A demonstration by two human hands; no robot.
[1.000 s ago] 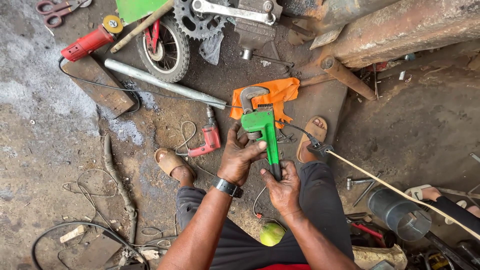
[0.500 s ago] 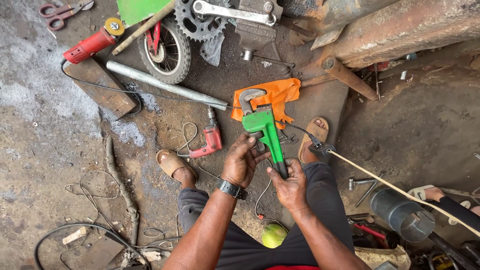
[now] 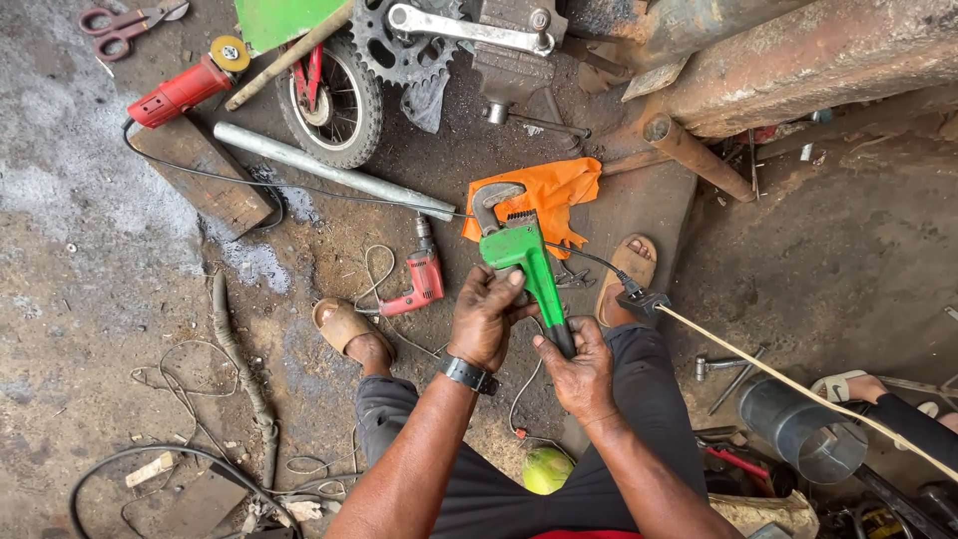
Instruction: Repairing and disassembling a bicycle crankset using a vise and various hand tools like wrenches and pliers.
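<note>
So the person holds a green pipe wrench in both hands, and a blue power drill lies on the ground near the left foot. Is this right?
Not quite: the power drill is red, not blue, as the head view shows. The rest holds: the left hand and right hand both hold the green pipe wrench, and the drill lies on the ground near the left foot.

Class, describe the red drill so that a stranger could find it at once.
Start at the small wheel at the top, then drop down past the grey pipe. The red drill lies on the dirt, left of the green wrench; unlike the red grinder, it's pistol-shaped.
</note>
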